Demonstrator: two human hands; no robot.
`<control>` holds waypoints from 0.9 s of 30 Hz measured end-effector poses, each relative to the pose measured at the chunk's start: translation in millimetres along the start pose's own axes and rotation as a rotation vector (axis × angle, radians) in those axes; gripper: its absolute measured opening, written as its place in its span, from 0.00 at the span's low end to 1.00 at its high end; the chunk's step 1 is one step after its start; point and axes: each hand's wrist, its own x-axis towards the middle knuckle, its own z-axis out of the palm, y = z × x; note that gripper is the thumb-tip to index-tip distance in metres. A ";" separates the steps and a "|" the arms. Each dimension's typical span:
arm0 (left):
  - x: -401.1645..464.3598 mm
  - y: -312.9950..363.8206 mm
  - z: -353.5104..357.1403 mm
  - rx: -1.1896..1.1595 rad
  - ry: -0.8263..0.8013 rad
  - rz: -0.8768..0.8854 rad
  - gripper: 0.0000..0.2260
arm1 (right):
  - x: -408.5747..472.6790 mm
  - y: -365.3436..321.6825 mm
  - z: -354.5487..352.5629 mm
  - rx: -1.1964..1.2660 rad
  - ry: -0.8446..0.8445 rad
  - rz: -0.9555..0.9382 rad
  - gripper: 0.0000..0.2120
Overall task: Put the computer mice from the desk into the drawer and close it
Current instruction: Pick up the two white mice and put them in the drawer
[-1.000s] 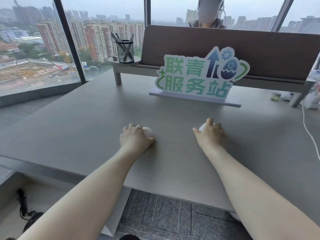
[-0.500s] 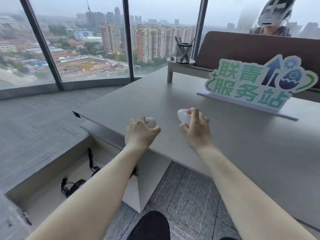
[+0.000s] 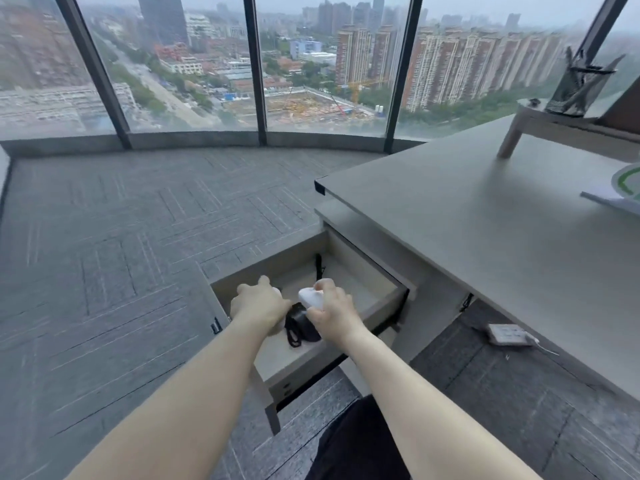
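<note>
Both hands reach over the open drawer [image 3: 384, 308] left of the desk [image 3: 485, 220]. My right hand [image 3: 332, 315] grips a white computer mouse [image 3: 311, 296], held above the drawer's inside. My left hand [image 3: 258, 304] is closed around a second white mouse [image 3: 277, 291], of which only a small edge shows past the knuckles. Between and below the hands a black mouse with a coiled cable [image 3: 299, 323] lies on the drawer floor.
A mesh pen holder [image 3: 576, 88] stands on a low shelf [image 3: 540, 123] at the desk's far right. A green-and-white sign [image 3: 623, 183] shows at the right edge. A white power strip [image 3: 507, 334] lies on the carpet under the desk. Windows run behind.
Both hands lifted the two white mice off the desktop and carried them left and down over the open drawer. The view swung left with them.
</note>
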 end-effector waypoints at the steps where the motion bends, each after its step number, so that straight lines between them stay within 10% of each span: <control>1: 8.6 -4.8 5.2 0.022 -0.022 -0.018 0.22 | 7.3 1.3 9.5 -0.005 -0.033 0.037 0.22; 13: 82.7 -13.5 24.8 0.220 -0.127 -0.108 0.23 | 55.2 7.0 72.0 -0.223 -0.395 0.070 0.21; 27: 111.7 -28.2 48.1 0.349 -0.233 -0.055 0.16 | 59.7 14.6 100.5 -0.437 -0.301 0.040 0.26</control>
